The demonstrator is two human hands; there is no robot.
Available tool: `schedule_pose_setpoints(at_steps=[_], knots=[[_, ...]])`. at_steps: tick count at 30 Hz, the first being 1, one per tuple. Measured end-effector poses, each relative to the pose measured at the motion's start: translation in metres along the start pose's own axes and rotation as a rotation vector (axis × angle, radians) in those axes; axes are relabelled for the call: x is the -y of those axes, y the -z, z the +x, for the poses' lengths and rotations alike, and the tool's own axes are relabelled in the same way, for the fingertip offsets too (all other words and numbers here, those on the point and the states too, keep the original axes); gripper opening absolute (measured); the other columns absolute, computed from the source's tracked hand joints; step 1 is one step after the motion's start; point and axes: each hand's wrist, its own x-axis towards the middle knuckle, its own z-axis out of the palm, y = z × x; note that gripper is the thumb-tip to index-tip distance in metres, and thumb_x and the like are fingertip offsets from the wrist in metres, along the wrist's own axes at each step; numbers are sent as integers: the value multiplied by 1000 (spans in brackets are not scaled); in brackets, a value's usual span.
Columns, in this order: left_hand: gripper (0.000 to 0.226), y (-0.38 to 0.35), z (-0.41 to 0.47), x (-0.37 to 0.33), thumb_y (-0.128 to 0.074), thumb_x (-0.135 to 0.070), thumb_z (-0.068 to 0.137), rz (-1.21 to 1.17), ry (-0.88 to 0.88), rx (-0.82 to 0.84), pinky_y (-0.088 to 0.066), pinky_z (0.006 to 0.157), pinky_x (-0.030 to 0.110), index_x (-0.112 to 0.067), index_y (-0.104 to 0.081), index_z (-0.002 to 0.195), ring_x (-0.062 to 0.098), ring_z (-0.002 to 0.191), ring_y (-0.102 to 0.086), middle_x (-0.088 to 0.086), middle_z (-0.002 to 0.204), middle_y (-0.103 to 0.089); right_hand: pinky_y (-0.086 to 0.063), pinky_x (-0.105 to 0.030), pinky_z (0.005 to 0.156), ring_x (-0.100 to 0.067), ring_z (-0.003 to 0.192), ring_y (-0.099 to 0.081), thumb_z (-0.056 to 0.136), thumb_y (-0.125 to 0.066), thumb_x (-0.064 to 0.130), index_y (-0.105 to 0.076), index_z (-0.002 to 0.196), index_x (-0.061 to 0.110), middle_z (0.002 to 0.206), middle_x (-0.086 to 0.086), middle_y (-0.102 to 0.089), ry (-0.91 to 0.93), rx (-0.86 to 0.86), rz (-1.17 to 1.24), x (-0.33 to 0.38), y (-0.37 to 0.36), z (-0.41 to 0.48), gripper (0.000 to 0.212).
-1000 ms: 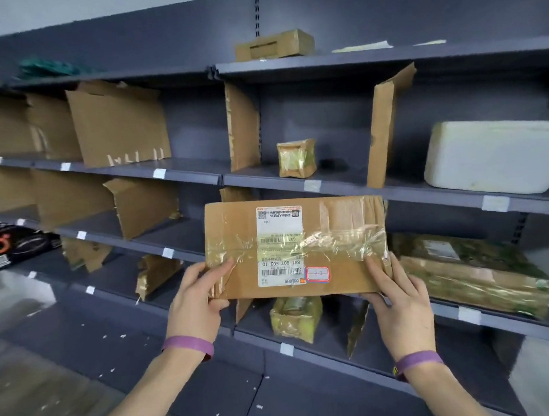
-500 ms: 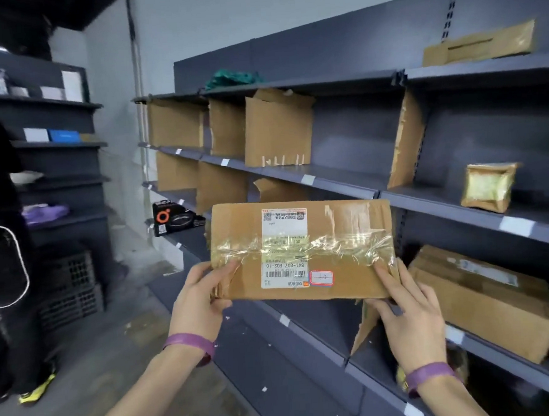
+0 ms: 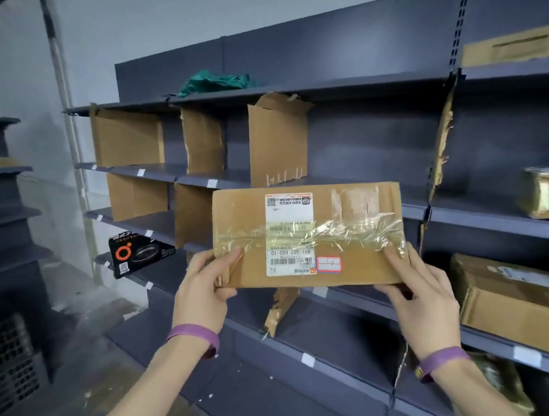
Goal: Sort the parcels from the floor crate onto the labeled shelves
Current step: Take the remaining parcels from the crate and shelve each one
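Right, mid-sort. I have one parcel (image 3: 307,234) up in front of the shelves (image 3: 482,222), with both grips on it. The left grip (image 3: 204,287) curls round the lower-left corner, thumb on the front face. The right grip (image 3: 419,298) holds the lower-right corner. The parcel touches no shelf and its broad face is toward me. Shipping label (image 3: 289,234) reads roughly G07 E02-10. The small red-bordered sticker (image 3: 329,264) just beside it is too faint to read.

Done so far, judging by what sits shelved:
- black box (image 3: 140,253) on a left shelf
- big brown parcel (image 3: 517,304) on a right shelf
- small taped parcel (image 3: 548,193) one level above it
- another taped one (image 3: 506,386) lower right, partly behind my right arm

A flat carton (image 3: 512,45) and a green bag (image 3: 215,82) are on the top shelf; I can't tell whether they count as sorted.

Left: this parcel needs its bay among the cardboard dividers (image 3: 278,139). The white shelf tags (image 3: 212,183) are unreadable from here, so I can't name the target. There's a dark slatted crate (image 3: 11,359) on the floor at lower left. Its contents aren't visible, so the remaining count is unknown. My estimate: early-to-middle of the job.
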Motion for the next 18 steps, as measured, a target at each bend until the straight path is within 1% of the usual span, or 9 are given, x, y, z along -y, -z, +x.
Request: schedule_pose_setpoints(at_steps=[2, 5, 7, 9, 11, 13, 14, 16, 18], knots=[[86, -9, 27, 1, -62, 21, 76, -2, -57, 15, -34, 78, -4, -57, -51, 112, -20, 93, -46, -17, 120, -45, -26, -12, 97, -21, 104, -47, 73, -82, 13, -61, 127, 33, 138, 13, -44, -4, -56, -39, 2, -1, 17, 61], [84, -28, 65, -2, -61, 22, 76, -17, -120, 22, -30, 77, -10, -53, -53, 114, -31, 93, -40, -17, 119, -44, -25, -13, 98, -17, 104, -44, 72, -82, 11, -61, 127, 29, 139, 2, -50, 12, -140, -86, 1, -1, 43, 62], [81, -42, 87, -6, -60, 20, 78, -21, -157, 30, -30, 77, -10, -51, -54, 116, -27, 92, -43, -17, 118, -44, -25, -12, 97, -19, 104, -44, 74, -81, 12, -60, 128, 29, 141, -2, -51, 2, -157, -116, -4, -3, 58, 61], [78, -56, 107, -10, -60, 18, 80, -26, -196, 38, -34, 79, -7, -49, -55, 119, -15, 89, -49, -19, 118, -43, -26, -13, 95, -24, 107, -46, 75, -79, 12, -59, 130, 30, 143, -1, -50, -12, -176, -131, -13, -6, 71, 61], [76, -68, 125, -15, -61, 16, 81, -33, -226, 36, -41, 86, 2, -50, -54, 120, -1, 87, -50, -21, 119, -42, -28, -14, 94, -23, 108, -46, 76, -79, 11, -59, 130, 30, 144, 0, -49, -13, -218, -134, -21, -11, 84, 61], [75, -78, 145, -19, -63, 13, 81, -38, -252, 28, -43, 95, 14, -51, -53, 120, -1, 94, -46, -21, 120, -42, -30, -16, 94, -20, 108, -44, 76, -79, 11, -59, 130, 30, 144, 2, -48, 2, -262, -142, -27, -19, 99, 61], [74, -83, 154, -18, -64, 12, 81, -34, -265, 26, -42, 95, 15, -50, -53, 121, -4, 96, -44, -21, 120, -42, -30, -16, 94, -19, 108, -44, 76, -79, 11, -59, 130, 31, 143, 5, -47, 9, -277, -142, -31, -23, 106, 61], [72, -91, 170, -15, -65, 11, 81, -37, -287, 17, -39, 91, 10, -48, -54, 123, -6, 96, -43, -20, 121, -42, -28, -13, 94, -17, 109, -43, 76, -79, 12, -58, 131, 33, 141, 13, -44, 27, -293, -141, -37, -30, 116, 62], [71, -100, 184, -12, -65, 11, 81, -58, -296, 16, -38, 88, 3, -45, -56, 124, -8, 97, -44, -20, 120, -43, -30, -15, 94, -17, 110, -44, 76, -79, 14, -56, 131, 36, 140, 16, -43, 37, -300, -155, -42, -37, 125, 64]])
